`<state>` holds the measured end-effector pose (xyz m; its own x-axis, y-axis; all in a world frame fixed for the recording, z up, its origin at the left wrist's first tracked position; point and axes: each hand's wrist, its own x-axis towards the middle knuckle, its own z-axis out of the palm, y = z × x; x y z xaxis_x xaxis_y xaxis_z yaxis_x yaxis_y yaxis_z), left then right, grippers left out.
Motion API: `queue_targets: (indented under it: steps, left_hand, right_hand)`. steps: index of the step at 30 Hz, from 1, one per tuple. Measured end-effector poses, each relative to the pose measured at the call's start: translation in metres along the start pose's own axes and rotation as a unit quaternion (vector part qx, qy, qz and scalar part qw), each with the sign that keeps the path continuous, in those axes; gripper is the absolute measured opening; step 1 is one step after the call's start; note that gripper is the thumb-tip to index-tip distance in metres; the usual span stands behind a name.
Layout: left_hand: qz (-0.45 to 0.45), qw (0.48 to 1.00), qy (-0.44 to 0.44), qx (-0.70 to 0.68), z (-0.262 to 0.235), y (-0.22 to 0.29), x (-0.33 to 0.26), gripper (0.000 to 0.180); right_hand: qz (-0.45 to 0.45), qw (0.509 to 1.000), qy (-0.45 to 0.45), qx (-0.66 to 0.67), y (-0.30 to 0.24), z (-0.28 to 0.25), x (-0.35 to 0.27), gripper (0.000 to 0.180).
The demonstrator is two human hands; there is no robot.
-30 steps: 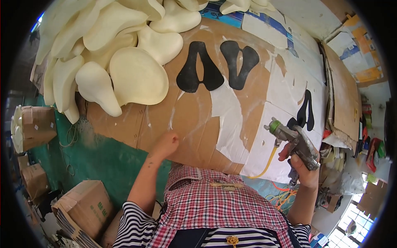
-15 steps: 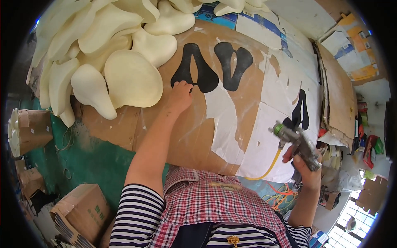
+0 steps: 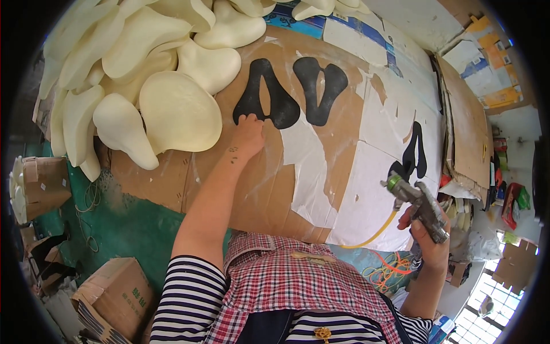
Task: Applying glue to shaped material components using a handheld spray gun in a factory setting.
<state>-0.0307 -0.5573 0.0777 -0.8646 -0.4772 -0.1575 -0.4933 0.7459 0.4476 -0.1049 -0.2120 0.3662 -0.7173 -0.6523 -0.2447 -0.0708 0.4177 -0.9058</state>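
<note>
Landmark: the A-shaped black piece [image 3: 279, 102], found flat on the cardboard sheet [image 3: 260, 192], its narrow end pointed away from the body.

Left hand [image 3: 248, 137]: placed at the near edge of the landmark, on its left lobe. The fingers are bent and the fingertips are set against that edge. Whether the edge is pinched or only pressed cannot be told, as the underside of the grip is hidden. No lift of the piece is seen.

Right hand [image 3: 433, 243]: positioned right of the landmark and nearer the body. The metal spray gun [image 3: 421, 209] is gripped firmly, with fingers wrapped around its handle; the green-ringed end is turned leftward. A yellow hose [image 3: 381, 230] is seen below the gun. No spray is visible.

State of work: a V-shaped black piece [image 3: 316, 109] is laid just right of the landmark, apart from it. A third black piece [image 3: 408, 153] is noted well to the right, on white sheeting [image 3: 366, 183]. Cream foam shapes [image 3: 180, 112] are heaped left of the landmark; on none of those visible is a black piece seated. The black pieces are judged laid out only, with any joining not yet done. Whether their surfaces have been coated cannot be determined.
</note>
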Motion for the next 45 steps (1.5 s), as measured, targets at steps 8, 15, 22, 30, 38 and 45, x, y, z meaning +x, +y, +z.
queue_targets:
  steps: [8, 15, 22, 30, 38, 45]
  left_hand:
    - [0.012, 1.0, 0.016, -0.001, 0.006, -0.006, 0.002, 0.029]
    - [0.027, 0.999, 0.035, -0.011, 0.008, -0.009, -0.002, 0.024]
    - [-0.051, 0.982, 0.109, -0.144, 0.017, -0.013, -0.015, 0.026]
    - [-0.337, 0.865, 0.311, -0.206, 0.01, -0.003, 0.038, 0.029]
    - [-0.121, 0.832, 0.307, -0.446, -0.056, 0.004, 0.024, 0.016]
    - [-0.155, 0.703, 0.183, -0.67, -0.166, -0.007, -0.067, 0.008]
  right_hand:
    - [0.045, 0.998, -0.038, 0.004, -0.004, 0.001, -0.005, 0.059]
    - [-0.022, 0.998, -0.04, 0.051, 0.001, 0.006, 0.004, 0.062]
    - [0.041, 0.993, -0.092, 0.067, 0.03, 0.018, 0.015, 0.05]
    - [0.072, 0.981, -0.125, 0.129, 0.071, 0.039, 0.032, 0.046]
    - [0.084, 0.977, -0.125, 0.151, 0.095, 0.031, 0.025, 0.044]
    - [0.058, 0.977, -0.139, 0.15, 0.109, 0.027, 0.017, 0.045]
